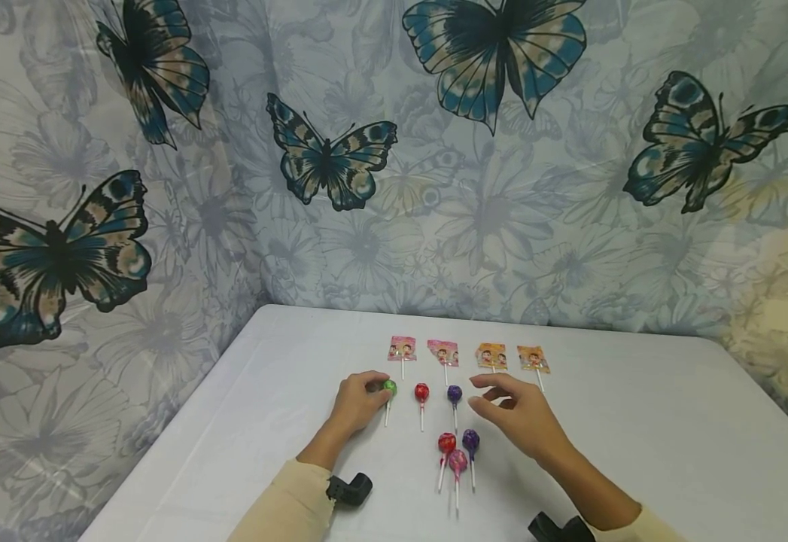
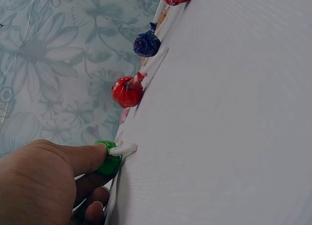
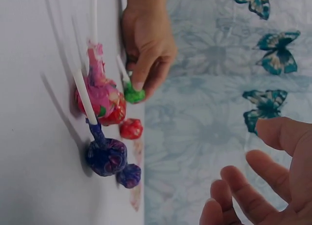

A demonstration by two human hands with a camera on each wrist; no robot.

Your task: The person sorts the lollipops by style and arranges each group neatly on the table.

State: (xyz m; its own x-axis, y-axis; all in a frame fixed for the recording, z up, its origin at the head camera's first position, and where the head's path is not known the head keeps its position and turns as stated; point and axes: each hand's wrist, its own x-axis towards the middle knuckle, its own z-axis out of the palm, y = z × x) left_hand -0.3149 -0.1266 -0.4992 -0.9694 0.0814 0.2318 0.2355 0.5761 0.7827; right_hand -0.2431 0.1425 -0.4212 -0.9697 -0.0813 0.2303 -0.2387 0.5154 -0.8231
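My left hand (image 1: 360, 401) pinches the head of a green lollipop (image 2: 110, 159) between thumb and fingers, its white stick lying toward me on the table. To its right, a red lollipop (image 1: 421, 392) and a purple lollipop (image 1: 454, 394) lie in the same row. My right hand (image 1: 519, 412) hovers just right of that purple one, fingers parted and holding nothing. Nearer to me lies a cluster of three: a red lollipop (image 1: 446, 443), a purple lollipop (image 3: 107, 156) and a pink lollipop (image 1: 457, 461).
Behind the row lie flat-wrapped lollipops, two with pink wrappers (image 1: 403, 348) and two with orange wrappers (image 1: 491, 356). All rest on a white table (image 1: 637, 421). A butterfly-patterned cloth (image 1: 488, 226) hangs behind the table's far edge.
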